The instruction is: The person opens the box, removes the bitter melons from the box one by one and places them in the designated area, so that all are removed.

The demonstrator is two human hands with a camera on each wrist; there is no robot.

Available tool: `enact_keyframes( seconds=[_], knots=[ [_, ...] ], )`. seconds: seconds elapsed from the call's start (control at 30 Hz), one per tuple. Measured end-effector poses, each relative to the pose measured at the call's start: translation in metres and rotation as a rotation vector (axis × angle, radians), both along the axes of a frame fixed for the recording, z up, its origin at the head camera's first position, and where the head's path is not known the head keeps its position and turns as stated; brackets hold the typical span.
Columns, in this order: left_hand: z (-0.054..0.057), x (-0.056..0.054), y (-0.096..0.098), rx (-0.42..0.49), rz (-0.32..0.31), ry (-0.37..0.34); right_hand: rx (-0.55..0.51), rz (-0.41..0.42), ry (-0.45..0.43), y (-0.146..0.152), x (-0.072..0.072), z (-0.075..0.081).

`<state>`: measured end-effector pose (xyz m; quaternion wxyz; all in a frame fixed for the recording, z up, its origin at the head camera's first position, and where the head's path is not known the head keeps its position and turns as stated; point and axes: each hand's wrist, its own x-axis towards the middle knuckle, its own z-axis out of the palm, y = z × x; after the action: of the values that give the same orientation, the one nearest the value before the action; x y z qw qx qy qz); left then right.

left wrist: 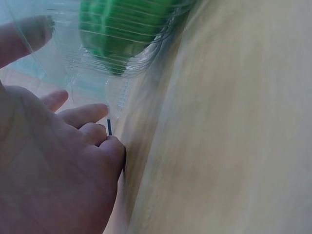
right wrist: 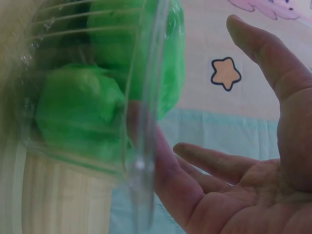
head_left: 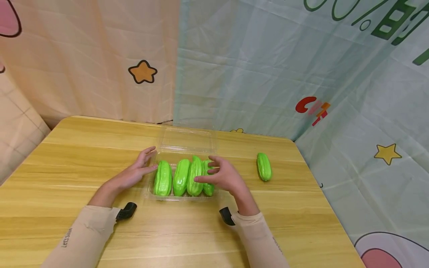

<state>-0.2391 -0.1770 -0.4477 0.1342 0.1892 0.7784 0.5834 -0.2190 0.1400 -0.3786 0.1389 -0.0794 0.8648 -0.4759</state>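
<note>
A clear plastic box [head_left: 183,198] holds several bright green ridged gourds [head_left: 163,178], lying side by side lengthwise toward me. Its clear lid [head_left: 187,139] is folded back behind it. At the box's left side is my left hand [head_left: 134,173], fingers extended, thumb by the rim. My right hand [head_left: 226,175] hovers over the right end with fingers spread, partly covering the rightmost gourd [head_left: 208,190]. In the right wrist view, one finger [right wrist: 165,161] of it reaches past the rim beside a gourd [right wrist: 78,107]. Neither hand grips anything.
Another green gourd [head_left: 264,166] lies alone on the wooden table [head_left: 295,223], right of the box. Printed cloth curtains [head_left: 234,74] hang behind the table and along its right side. Black wrist cameras [head_left: 126,211] are on both forearms.
</note>
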Motion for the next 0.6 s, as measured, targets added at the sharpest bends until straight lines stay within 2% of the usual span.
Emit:
enact_keyframes(
  seconds=[0.37,0.6],
  knots=[
    [-0.002,0.000,0.002,-0.053,-0.011,-0.005,0.013,-0.019,0.009,-0.010,0.004,-0.005],
    [-0.002,0.000,0.002,-0.055,-0.010,-0.006,0.036,-0.017,0.035,-0.018,0.006,-0.005]
  ],
)
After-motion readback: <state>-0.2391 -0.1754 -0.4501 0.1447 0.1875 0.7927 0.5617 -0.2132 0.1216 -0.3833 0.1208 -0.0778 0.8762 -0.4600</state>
